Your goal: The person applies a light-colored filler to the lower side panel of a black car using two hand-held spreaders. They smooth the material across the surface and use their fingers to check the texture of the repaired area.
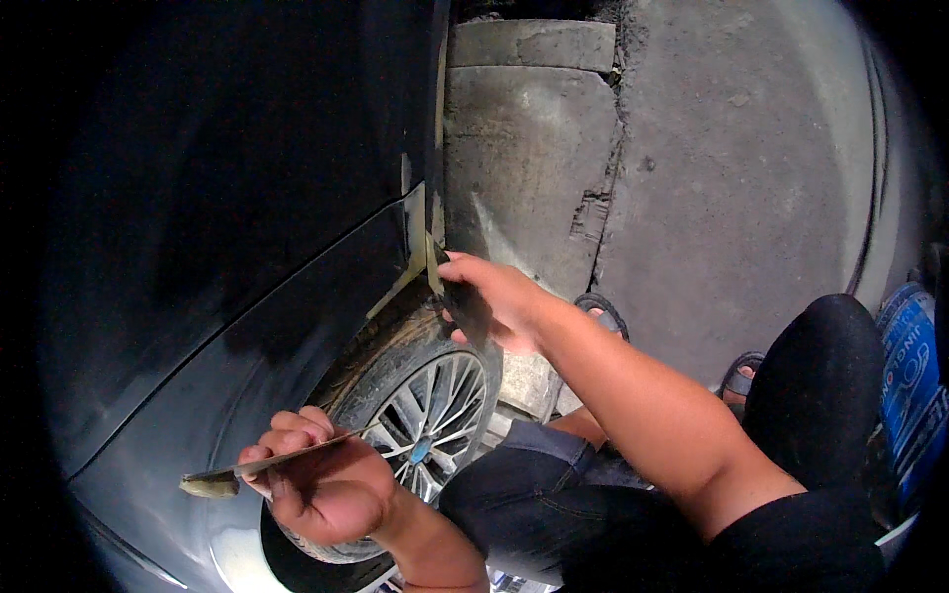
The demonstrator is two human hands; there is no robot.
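Note:
My left hand [341, 489] is palm up, its fingers closed round a thin flat putty knife [292, 456]. A dab of yellowish putty [210, 485] sits at that blade's far left end. My right hand [509, 301] grips a dark, thin spreader [467, 311], held at the lower edge of the car's dark body panel [267, 336], just above the wheel arch. Along that edge and the arch lip runs a pale tan strip of putty [413, 259]. The spreader's tip is beside the strip; whether it touches cannot be made out.
Below the arch is a car wheel [423, 450] with silver spokes and a blue centre cap. Cracked concrete ground [722, 178] runs along the car. My bent legs and sandalled feet are close underneath. A blue printed container or bag [909, 371] is at the far right.

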